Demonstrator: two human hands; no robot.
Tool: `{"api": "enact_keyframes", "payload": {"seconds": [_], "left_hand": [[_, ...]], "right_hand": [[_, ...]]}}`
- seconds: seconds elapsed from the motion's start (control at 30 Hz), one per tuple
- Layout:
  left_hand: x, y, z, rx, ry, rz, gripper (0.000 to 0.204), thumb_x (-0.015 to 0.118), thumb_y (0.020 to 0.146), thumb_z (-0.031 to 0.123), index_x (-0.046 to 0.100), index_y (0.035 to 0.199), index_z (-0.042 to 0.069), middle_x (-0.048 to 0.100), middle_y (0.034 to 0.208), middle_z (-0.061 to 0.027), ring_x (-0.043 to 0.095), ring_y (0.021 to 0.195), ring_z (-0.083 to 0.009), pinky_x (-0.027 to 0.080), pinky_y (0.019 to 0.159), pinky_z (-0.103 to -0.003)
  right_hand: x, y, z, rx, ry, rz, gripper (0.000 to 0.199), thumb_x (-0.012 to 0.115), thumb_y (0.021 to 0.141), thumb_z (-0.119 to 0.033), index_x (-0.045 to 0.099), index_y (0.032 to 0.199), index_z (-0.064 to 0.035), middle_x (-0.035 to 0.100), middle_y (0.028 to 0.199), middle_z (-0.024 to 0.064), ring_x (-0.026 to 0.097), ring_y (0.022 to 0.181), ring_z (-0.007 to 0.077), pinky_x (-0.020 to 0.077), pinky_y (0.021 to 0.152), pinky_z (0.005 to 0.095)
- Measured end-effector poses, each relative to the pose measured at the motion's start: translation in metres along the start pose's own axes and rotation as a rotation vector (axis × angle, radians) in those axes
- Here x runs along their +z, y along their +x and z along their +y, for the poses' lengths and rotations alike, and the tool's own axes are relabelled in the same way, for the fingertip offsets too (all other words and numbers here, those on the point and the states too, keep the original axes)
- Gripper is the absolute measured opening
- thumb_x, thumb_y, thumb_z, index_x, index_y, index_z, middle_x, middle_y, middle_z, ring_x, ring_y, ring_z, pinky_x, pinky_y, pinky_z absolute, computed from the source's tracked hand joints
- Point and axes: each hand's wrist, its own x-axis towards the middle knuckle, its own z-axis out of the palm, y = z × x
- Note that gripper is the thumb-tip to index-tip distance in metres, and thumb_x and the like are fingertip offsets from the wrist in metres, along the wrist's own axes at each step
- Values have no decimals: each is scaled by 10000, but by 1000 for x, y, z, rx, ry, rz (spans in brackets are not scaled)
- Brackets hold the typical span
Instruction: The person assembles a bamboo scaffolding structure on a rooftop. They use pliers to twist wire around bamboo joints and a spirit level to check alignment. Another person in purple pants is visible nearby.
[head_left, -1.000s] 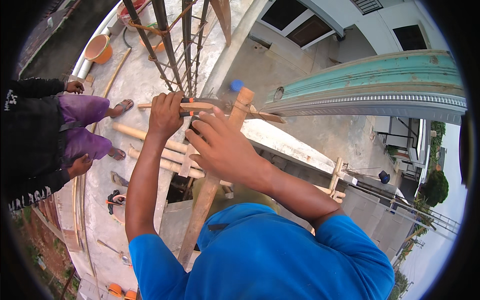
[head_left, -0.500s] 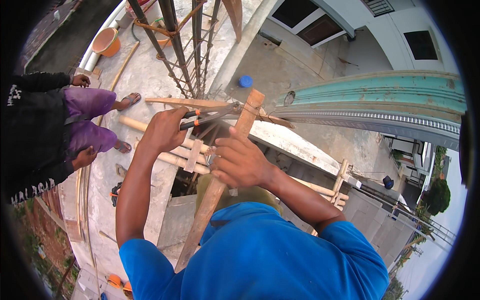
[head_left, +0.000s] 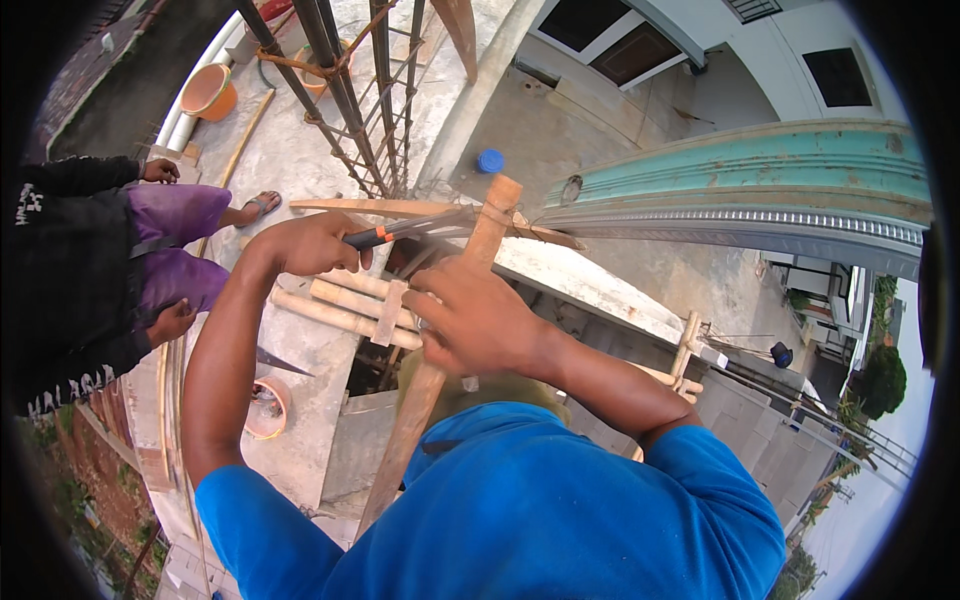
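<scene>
My left hand (head_left: 315, 245) is closed around the black-and-orange handles of a pair of pincers (head_left: 405, 228). Their metal head reaches right to the upper part of a wooden batten (head_left: 492, 222); motion blur hides whether the jaws bite on anything there. The batten slants from that end down past my body. My right hand (head_left: 478, 315) is wrapped over its middle, fingers curled, and any small item under them is hidden. Just left of the right hand lie bamboo poles (head_left: 340, 315) with a short wooden cross-piece (head_left: 390, 312). Behind the batten runs another wooden strip (head_left: 370, 206).
A teal metal beam (head_left: 740, 175) extends to the right. Upright rebar (head_left: 345, 90) stands ahead. At left is a person in purple trousers (head_left: 180, 215). Buckets (head_left: 209, 92) (head_left: 267, 408) stand on the concrete, and a gap (head_left: 375, 365) opens below the poles.
My left hand has drawn left and a little down, and the pincers' handles have come together. My right thumb and fingers have curled in more. The view has shifted slightly, showing a bucket at lower left.
</scene>
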Motion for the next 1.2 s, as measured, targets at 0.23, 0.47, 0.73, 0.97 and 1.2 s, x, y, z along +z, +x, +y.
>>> {"api": "enact_keyframes", "payload": {"seconds": [0.23, 0.47, 0.73, 0.97, 1.2], "left_hand": [[-30, 3, 4, -139, -290, -290, 169, 691, 826, 119, 710, 860, -45, 661, 687, -94, 544, 502, -142, 418, 480, -301], [-36, -3, 4, -78, -264, -313, 259, 726, 878, 127, 707, 1048, -67, 762, 861, -192, 631, 551, -178, 480, 506, -307], [50, -39, 13, 285, 903, 1041, 315, 755, 777, 129, 682, 1079, 77, 651, 863, -101, 637, 810, -307, 469, 729, -453], [64, -5, -31, 304, 876, 1245, 85, 671, 850, 53, 614, 902, 89, 617, 780, -95, 626, 762, -312, 474, 690, -452], [39, -34, 2, 152, 576, 757, 175, 739, 830, 64, 690, 995, 34, 731, 823, -204, 700, 863, -424, 553, 793, -500]], "right_hand": [[9, 48, -3, -86, -421, 256, 564, 638, 895, -179, 554, 1408, 40, 620, 1203, 216, 615, 1135, 348, 399, 1171, 553], [29, 106, 21, 98, -400, 58, 295, 658, 888, -197, 600, 1122, -28, 658, 996, 114, 686, 944, 284, 537, 850, 427], [31, 115, 42, 127, -193, 87, 169, 680, 856, -76, 588, 991, -32, 704, 804, 127, 729, 698, 345, 536, 576, 431], [33, 107, 31, 80, -256, 108, 233, 679, 842, -54, 625, 1067, -25, 699, 817, 138, 734, 735, 359, 548, 629, 459], [36, 102, 26, 107, -280, 179, 266, 686, 860, -97, 638, 1119, -59, 679, 803, 98, 736, 727, 335, 549, 600, 456]]}}
